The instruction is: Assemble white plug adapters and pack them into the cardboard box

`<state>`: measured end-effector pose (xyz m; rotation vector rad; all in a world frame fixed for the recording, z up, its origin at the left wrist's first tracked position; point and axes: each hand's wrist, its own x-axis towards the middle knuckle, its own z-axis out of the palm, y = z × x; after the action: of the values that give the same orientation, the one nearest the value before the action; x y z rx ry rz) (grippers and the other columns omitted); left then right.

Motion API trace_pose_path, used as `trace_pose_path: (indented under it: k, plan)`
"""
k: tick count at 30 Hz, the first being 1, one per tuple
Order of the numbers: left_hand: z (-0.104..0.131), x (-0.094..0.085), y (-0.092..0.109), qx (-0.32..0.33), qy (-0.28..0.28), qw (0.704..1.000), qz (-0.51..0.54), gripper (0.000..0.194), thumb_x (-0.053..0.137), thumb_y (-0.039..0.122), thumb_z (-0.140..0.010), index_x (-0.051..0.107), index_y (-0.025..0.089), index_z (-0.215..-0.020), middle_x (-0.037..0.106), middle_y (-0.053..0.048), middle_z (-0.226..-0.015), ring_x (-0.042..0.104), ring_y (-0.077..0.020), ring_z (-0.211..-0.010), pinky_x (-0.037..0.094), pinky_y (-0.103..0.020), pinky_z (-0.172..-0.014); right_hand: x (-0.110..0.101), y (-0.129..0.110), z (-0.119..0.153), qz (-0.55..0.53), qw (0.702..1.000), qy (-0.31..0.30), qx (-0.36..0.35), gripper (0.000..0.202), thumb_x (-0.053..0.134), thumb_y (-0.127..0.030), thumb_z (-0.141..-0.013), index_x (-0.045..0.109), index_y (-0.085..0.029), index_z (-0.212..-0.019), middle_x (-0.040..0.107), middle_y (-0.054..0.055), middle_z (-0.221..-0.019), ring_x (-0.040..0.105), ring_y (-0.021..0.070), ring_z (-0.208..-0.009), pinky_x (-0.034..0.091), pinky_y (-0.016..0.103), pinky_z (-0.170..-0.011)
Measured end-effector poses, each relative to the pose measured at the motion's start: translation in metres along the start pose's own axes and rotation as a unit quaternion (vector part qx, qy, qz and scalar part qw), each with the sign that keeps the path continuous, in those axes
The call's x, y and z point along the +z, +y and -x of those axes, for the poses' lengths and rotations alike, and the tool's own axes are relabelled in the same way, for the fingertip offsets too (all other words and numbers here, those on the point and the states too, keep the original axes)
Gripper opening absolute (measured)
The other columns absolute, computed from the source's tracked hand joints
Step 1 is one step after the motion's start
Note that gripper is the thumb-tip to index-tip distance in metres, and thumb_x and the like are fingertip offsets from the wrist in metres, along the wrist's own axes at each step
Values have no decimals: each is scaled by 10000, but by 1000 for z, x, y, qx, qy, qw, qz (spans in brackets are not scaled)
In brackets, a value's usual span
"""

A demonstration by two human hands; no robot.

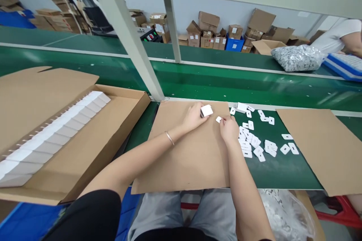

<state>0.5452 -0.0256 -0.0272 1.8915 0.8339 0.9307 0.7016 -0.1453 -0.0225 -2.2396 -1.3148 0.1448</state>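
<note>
Black sleeve, left grip holding white block, right grip pinching white card, carton labels too small to read

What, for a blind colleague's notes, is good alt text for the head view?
A person's left hand holds what looks like a white stack, the right hand a small white piece, over a cardboard sheet. More white pieces lie scattered at right; an open cardboard box is at left.

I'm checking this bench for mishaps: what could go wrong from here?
The small white card pinched in the right hand might slip and mix with the loose white cards close by. The right forearm, near those cards, could scatter them. If the white item in the left hand is a stack, it could spill.
</note>
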Motion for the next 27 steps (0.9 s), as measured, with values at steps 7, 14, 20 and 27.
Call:
trace_pose_path:
  k: [7, 14, 20, 27]
  plan:
    - [52, -9, 4, -70, 113, 986, 106, 497, 802, 173, -691, 511, 249, -1087, 589, -81, -1144, 572, -300, -1126, 417, -426, -1041, -1, -4, 2, 33, 998, -56, 22, 191, 629, -221, -890, 642, -173, -1074, 611, 168, -1193, 664, 283, -914, 477, 379, -719]
    - [73, -10, 2, -39, 136, 990, -3, 511, 727, 149, -748, 546, 268, -1211, 500, -111, -1298, 524, -314, -1234, 499, -393, -915, -4, -38, 17, -141, 984, 25, -102, 155, 608, -315, -913, 584, -210, -1026, 633, 92, -1093, 648, 238, -966, 501, 344, -821]
    - [73, -12, 3, -64, 67, 995, 23, 541, 722, 183, -780, 557, 266, -1288, 643, -63, -1245, 633, -196, -886, 490, -321, -747, 6, -61, 31, -261, 951, -16, -167, 162, 598, -317, -881, 512, -237, -993, 642, 77, -1095, 645, 232, -1018, 516, 359, -866]
    - [63, -20, 2, -1, 30, 995, -97, 480, 683, 98, -755, 632, 219, -1217, 709, -59, -1147, 615, -227, -957, 483, -349, -829, 14, -63, 34, -267, 953, -72, -121, 174, 628, -315, -864, 492, -255, -955, 698, 51, -1101, 685, 234, -962, 529, 383, -831]
